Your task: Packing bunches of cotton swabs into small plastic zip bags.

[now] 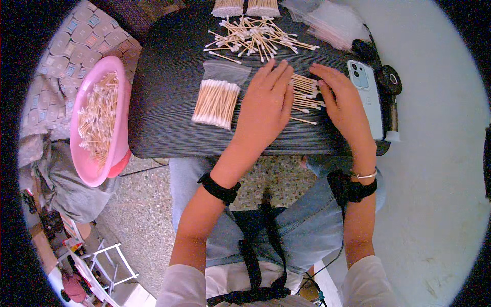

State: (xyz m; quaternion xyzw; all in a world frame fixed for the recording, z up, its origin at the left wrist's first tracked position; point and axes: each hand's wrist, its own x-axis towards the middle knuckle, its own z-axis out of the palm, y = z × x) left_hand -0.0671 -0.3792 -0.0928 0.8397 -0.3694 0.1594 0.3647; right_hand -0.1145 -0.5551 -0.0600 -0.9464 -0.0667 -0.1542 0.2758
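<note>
A small group of cotton swabs (304,92) lies roughly parallel on the black table between my two hands. Over its left ends rests my left hand (266,96), flat, with the fingers extended and part of the group hidden beneath. At the other ends is my right hand (339,96), curved, its thumb and forefinger apart and close to the cotton tips. Neither hand grips anything. One single swab (305,121) lies slightly below the group. To the left of my left hand, a clear zip bag (216,101) filled with upright swabs lies flat.
Loose swabs (257,36) are heaped at the far side, before two filled packs (245,8). Empty plastic bags (337,25) lie far right. A phone (368,101) and black clamp-like hardware (390,80) line the right edge. A pink tub (80,161) of swabs stands left.
</note>
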